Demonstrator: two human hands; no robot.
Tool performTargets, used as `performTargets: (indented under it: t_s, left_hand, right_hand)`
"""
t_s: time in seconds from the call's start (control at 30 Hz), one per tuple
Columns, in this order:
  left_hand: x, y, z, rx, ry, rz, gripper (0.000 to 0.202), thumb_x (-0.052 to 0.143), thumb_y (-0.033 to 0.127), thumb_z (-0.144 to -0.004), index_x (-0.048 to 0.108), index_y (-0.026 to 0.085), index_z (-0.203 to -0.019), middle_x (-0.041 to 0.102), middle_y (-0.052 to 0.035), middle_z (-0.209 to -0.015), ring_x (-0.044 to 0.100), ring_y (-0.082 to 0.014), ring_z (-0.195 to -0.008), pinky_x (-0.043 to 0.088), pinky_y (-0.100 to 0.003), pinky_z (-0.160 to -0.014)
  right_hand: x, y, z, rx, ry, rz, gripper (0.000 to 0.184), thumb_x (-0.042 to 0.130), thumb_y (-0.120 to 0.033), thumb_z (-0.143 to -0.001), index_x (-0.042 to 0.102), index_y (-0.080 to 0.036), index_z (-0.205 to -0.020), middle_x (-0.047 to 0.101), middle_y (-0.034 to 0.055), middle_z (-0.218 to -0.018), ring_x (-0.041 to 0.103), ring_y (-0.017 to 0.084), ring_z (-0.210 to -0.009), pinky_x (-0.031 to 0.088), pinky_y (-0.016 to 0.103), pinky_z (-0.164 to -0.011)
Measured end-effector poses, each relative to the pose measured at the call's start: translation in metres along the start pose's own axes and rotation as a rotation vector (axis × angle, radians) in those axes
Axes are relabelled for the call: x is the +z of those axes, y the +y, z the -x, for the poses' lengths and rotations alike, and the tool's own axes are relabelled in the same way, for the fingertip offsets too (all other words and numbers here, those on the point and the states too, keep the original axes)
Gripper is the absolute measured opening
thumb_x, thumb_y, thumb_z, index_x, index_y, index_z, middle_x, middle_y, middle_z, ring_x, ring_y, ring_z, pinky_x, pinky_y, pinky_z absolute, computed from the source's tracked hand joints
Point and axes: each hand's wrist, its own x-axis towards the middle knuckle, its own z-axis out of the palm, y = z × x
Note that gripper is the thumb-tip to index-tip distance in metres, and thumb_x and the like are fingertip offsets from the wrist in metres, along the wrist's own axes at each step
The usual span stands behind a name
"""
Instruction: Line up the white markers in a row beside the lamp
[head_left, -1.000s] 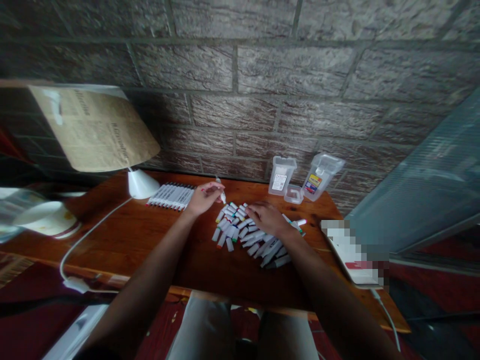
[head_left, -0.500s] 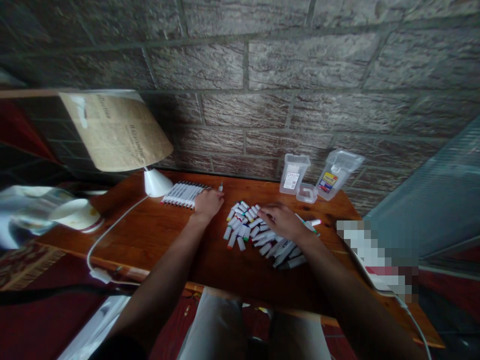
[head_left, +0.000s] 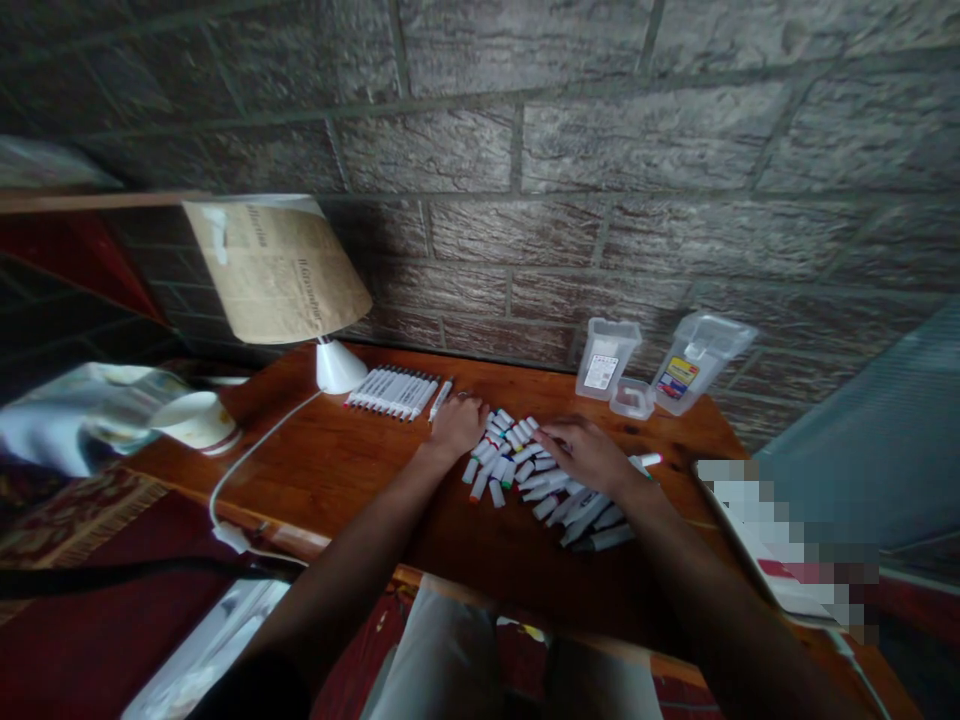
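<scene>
My left hand [head_left: 459, 424] is on the table at the left edge of a heap of white marker caps [head_left: 496, 465] with coloured ends; its fingers point away and downward, and what lies under them is hidden. Just left of that hand lies one white marker [head_left: 441, 400], a little apart from a neat row of white markers [head_left: 394, 390]. My right hand [head_left: 585, 450] rests over the right side of the caps, fingers loosely stretched with the tips at a cap. Beneath and in front of it lie several loose grey-white markers [head_left: 589, 512], partly covered by the wrist.
A lamp [head_left: 341, 366] stands behind the row, its cord [head_left: 262, 440] running down the table's left side. A paper cup [head_left: 199, 422] is at the left edge. Clear plastic boxes [head_left: 604, 360] stand near the wall. A blurred white object [head_left: 780, 560] lies at right.
My left hand has moved right from the marker row to the caps, letting go of the marker, which now lies beside the row. The right hand stays over the caps. The view has shifted.
</scene>
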Motion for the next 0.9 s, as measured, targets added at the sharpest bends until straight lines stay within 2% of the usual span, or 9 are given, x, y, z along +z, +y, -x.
performTargets:
  t_s: [0.2, 0.37, 0.5, 0.63, 0.9]
  left_hand:
    - [0.007, -0.005, -0.004, -0.068, 0.011, -0.02, 0.046, 0.032, 0.035, -0.103, 0.071, 0.012, -0.11, 0.071, -0.0163, -0.115, 0.066, -0.0271, -0.111, 0.048, -0.037, -0.099]
    - [0.009, -0.007, -0.005, -0.099, 0.03, 0.016, 0.054, 0.033, 0.046, -0.102, 0.069, 0.008, -0.113, 0.068, -0.0203, -0.12, 0.063, -0.0307, -0.116, 0.046, -0.039, -0.102]
    - [0.012, -0.007, -0.005, -0.105, 0.047, 0.027, 0.058, 0.033, 0.05, -0.101, 0.067, 0.006, -0.118, 0.064, -0.0223, -0.13, 0.056, -0.0321, -0.128, 0.041, -0.04, -0.109]
    - [0.016, -0.01, -0.007, -0.107, 0.047, 0.003, 0.065, 0.034, 0.054, -0.1, 0.06, 0.003, -0.131, 0.052, -0.0236, -0.146, 0.04, -0.0323, -0.143, 0.03, -0.04, -0.118]
    - [0.012, -0.005, -0.002, -0.16, -0.044, -0.04, 0.077, 0.027, 0.059, -0.1, 0.052, -0.003, -0.139, 0.043, -0.0299, -0.151, 0.033, -0.0368, -0.147, 0.026, -0.044, -0.119]
  right_hand:
    - [0.0, 0.002, 0.001, -0.015, 0.023, -0.014, 0.039, 0.04, -0.035, -0.104, 0.07, -0.02, -0.084, 0.073, 0.006, -0.084, 0.066, 0.018, -0.079, 0.045, 0.028, -0.08]
    - [0.002, 0.002, 0.001, -0.003, 0.025, -0.028, 0.037, 0.041, -0.035, -0.103, 0.072, -0.021, -0.089, 0.074, 0.0055, -0.085, 0.066, 0.018, -0.08, 0.046, 0.028, -0.08]
    - [0.002, 0.003, 0.001, -0.004, 0.017, -0.048, 0.038, 0.041, -0.036, -0.104, 0.072, -0.021, -0.089, 0.075, 0.0051, -0.086, 0.067, 0.018, -0.079, 0.046, 0.027, -0.079]
    - [0.002, 0.003, 0.001, 0.0, 0.017, -0.023, 0.037, 0.042, -0.035, -0.103, 0.073, -0.02, -0.092, 0.075, 0.0058, -0.086, 0.066, 0.019, -0.081, 0.046, 0.028, -0.08]
    - [0.001, 0.003, 0.001, 0.024, 0.0, -0.015, 0.036, 0.042, -0.035, -0.103, 0.073, -0.02, -0.093, 0.075, 0.0055, -0.085, 0.067, 0.018, -0.08, 0.046, 0.028, -0.08]
